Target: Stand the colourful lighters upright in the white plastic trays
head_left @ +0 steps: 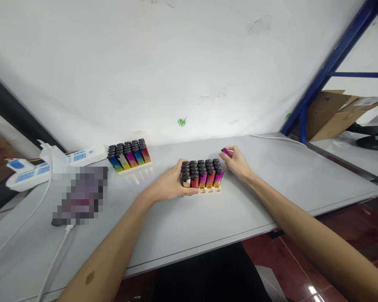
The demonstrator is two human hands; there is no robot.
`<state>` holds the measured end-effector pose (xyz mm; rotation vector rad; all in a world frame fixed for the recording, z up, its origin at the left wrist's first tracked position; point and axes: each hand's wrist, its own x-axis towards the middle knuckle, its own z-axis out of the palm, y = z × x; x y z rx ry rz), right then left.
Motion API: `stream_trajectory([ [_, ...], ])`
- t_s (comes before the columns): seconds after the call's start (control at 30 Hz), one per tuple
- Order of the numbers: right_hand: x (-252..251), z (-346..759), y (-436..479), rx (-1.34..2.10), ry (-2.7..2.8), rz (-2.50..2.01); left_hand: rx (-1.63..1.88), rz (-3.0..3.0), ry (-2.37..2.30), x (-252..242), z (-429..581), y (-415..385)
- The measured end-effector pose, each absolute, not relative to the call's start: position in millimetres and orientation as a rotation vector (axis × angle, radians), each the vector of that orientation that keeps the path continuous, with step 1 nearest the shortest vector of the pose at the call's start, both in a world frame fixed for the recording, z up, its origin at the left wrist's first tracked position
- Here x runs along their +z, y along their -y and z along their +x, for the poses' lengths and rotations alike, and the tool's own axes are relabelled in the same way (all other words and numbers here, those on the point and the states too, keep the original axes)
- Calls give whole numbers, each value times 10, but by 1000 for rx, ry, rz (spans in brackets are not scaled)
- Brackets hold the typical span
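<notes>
Several upright lighters [202,178] with black tops and shiny red, gold and purple bodies stand in rows in a white tray [216,190] at the middle of the table. My left hand [170,182] is closed around the tray's left side, its thumb along the front edge. To the right of the tray, my right hand [237,163] pinches a single purple lighter [226,152] with a dark top, held just beyond the back right corner. My right fingers partly cover that lighter.
A second tray of lighters [130,154] stands at the back left against the wall. Left of it lie white power strips [39,172] and a blurred-out phone [82,195] with a white cable [55,256]. A thin cord [277,137] runs along the back right, near a blue post [321,71].
</notes>
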<state>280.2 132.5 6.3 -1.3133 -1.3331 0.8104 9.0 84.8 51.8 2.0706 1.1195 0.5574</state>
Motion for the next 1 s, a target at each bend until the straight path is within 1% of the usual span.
stream_trajectory([
  [0.07, 84, 2793, -1326, 746, 1371, -1328, 568, 2075, -1113, 512, 92, -853],
  [0.13, 123, 2768, -1312, 759, 1403, -1274, 566, 2078, -1111, 508, 93, -858],
  [0.27, 188, 2732, -1265, 951, 1332, -1152, 554, 2086, -1119, 509, 96, -859],
  [0.37, 205, 2731, -1261, 1108, 1211, -1154, 548, 2090, -1126, 516, 98, -856],
  [0.57, 275, 2741, -1265, 1270, 1009, -1155, 528, 2097, -1145, 527, 101, -861],
  [1.0, 321, 2734, -1254, 1287, 954, -1085, 532, 2111, -1164, 510, 108, -874],
])
